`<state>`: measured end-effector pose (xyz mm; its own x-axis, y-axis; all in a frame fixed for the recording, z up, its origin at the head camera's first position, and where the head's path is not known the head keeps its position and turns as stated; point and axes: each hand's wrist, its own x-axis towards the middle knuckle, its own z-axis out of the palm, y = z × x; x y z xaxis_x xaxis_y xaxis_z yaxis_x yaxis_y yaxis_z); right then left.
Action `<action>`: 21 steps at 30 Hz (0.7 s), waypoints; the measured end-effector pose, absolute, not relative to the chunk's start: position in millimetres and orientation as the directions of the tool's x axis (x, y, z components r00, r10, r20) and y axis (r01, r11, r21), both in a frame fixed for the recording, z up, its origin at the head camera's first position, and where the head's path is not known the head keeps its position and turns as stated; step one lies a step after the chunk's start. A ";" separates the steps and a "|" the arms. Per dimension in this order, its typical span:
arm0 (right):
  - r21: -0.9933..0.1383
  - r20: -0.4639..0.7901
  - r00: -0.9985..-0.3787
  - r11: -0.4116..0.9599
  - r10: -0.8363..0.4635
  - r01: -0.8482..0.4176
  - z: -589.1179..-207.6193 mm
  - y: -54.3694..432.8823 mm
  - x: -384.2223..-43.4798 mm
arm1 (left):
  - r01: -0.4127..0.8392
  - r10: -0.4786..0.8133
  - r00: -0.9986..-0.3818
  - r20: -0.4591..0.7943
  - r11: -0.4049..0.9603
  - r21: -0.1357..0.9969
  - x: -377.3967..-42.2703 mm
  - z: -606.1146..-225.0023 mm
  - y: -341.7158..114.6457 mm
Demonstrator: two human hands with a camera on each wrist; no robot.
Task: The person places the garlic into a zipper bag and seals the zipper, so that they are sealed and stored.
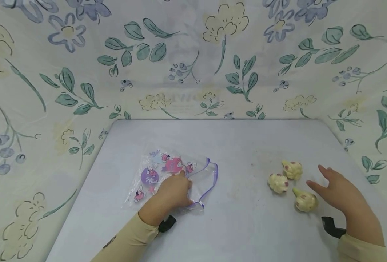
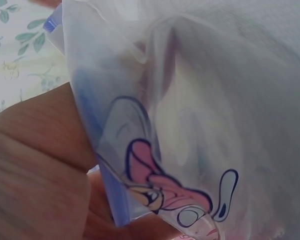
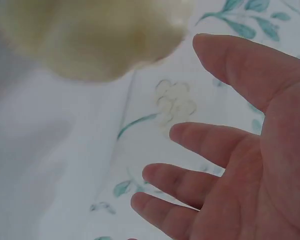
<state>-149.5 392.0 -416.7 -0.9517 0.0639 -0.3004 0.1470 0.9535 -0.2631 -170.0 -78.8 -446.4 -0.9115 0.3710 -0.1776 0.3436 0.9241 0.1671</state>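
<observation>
A clear plastic zip bag [image 1: 172,174] with pink and purple cartoon prints lies on the left of the table, its purple-edged mouth gaping to the right. My left hand [image 1: 174,191] holds the bag near that mouth; in the left wrist view the plastic hides part of the fingers. Three whitish garlic bulbs with purplish patches sit on the right: a back bulb [image 1: 292,170], a left bulb [image 1: 278,183] and a front bulb [image 1: 305,201]. Just right of the front bulb hovers my right hand [image 1: 339,191], fingers spread and holding nothing. A pale bulb [image 3: 95,37] looms near its thumb in the right wrist view.
A white table [image 1: 232,225] lies under everything, with a few small specks between bag and bulbs. Floral cloth [image 1: 193,65] hangs behind it and along both sides. Black straps sit at both wrists.
</observation>
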 end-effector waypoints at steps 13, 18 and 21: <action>-0.613 -0.377 -0.902 0.674 0.210 0.413 -456.0 414.5 -141.0 | 0.344 0.371 -0.912 -0.173 0.924 0.170 -168.5 -442.9 -78.4; -0.723 -0.358 -0.900 0.536 0.250 0.436 -466.1 414.4 -139.1 | 0.352 0.378 -0.910 -0.172 0.921 0.166 -169.4 -443.7 -79.6; -0.772 -0.355 -0.899 0.462 0.257 0.437 -469.6 413.8 -139.6 | 0.351 0.377 -0.910 -0.173 0.922 0.165 -169.2 -443.8 -79.8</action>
